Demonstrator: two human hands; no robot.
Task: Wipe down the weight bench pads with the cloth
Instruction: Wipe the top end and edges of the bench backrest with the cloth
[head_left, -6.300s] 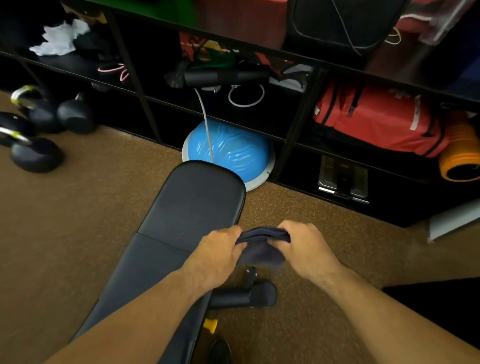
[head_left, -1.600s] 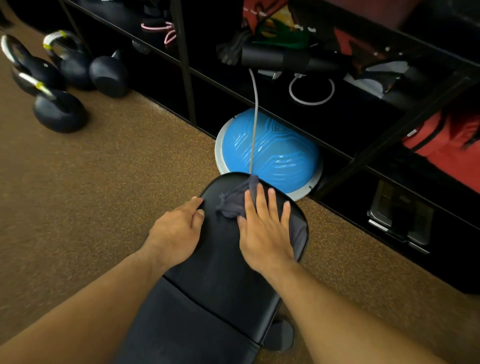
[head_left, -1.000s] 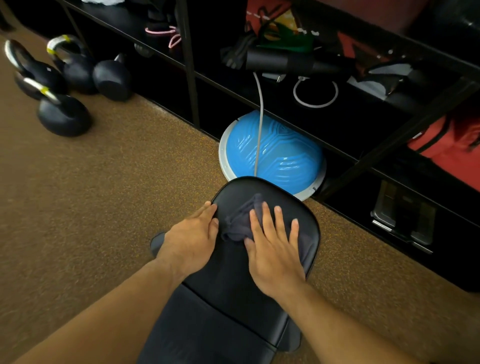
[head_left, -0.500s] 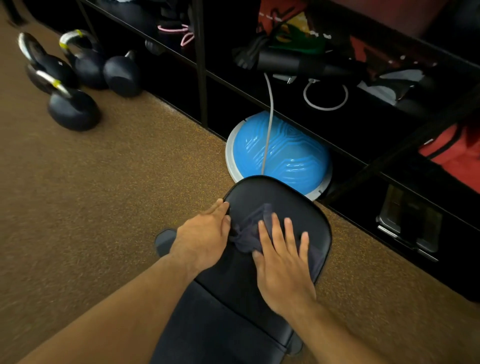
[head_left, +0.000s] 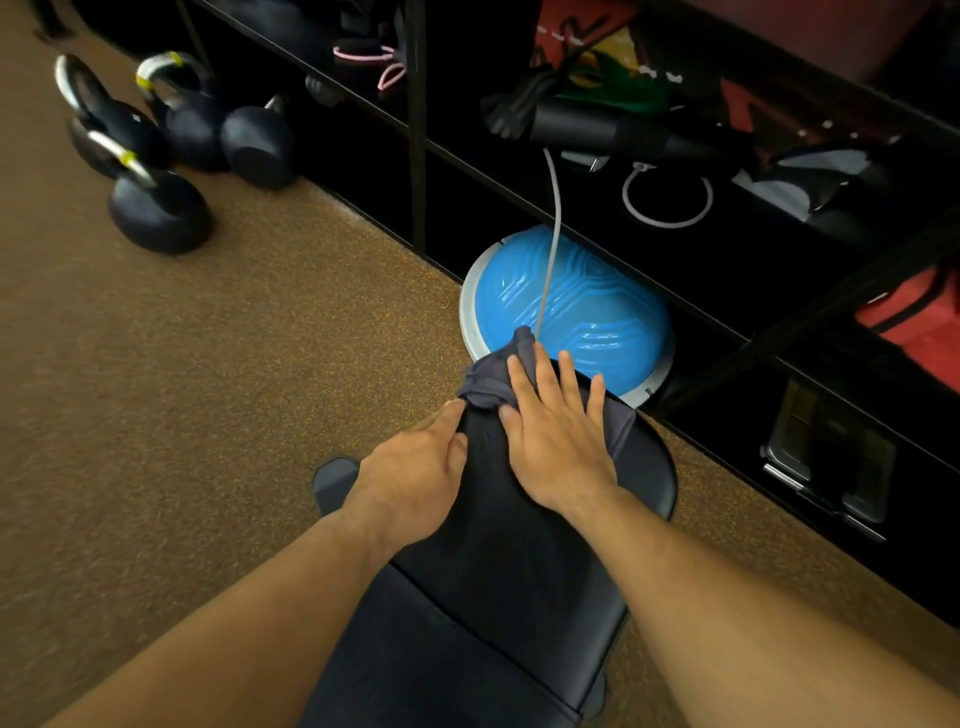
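Bench pad (head_left: 509, 561) points away toward the shelf (head_left: 417, 130); cloth (head_left: 488, 379) bunched at its far end under the flat right hand (head_left: 558, 441), flat left hand (head_left: 415, 483) touching it.

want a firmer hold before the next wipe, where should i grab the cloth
Probably the bunched ridge of the cloth at the left edge of the pad, pinched from the left by the left hand beside it. It stands up in folds; the rest lies flat under the right hand.
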